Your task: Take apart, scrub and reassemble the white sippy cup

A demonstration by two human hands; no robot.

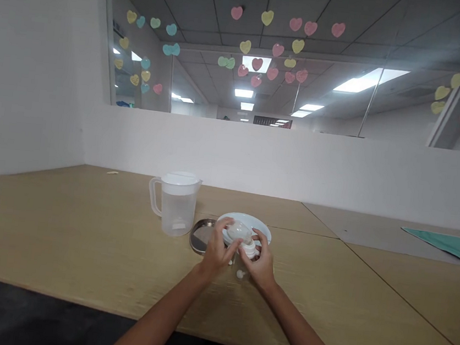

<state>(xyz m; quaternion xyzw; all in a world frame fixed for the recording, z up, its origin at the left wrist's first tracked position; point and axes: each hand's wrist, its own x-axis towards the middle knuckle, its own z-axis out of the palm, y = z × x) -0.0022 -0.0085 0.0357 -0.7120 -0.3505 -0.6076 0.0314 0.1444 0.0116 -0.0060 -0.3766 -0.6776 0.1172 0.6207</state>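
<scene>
Over the near edge of a white oval plate (264, 227), both hands are closed on a small bottle-like item. My left hand (217, 248) grips its clear rounded body (239, 231). The fingers of my right hand (261, 265) wrap round the white ridged collar (250, 249) at its other end. Whether body and collar are joined I cannot tell. Just below the hands, a small white piece (240, 274) lies on the table, with a smaller pale piece (230, 262) beside my left hand. A shallow round metal dish (200, 235) sits left of the plate, partly hidden by my left hand.
A translucent lidded pitcher (178, 208) stands left of the metal dish, handle to the left. On the wooden table (80, 244) a thin pale scrap (112, 172) lies at the back left. A green cloth (454, 247) lies at the far right. Behind is a white wall (256, 159).
</scene>
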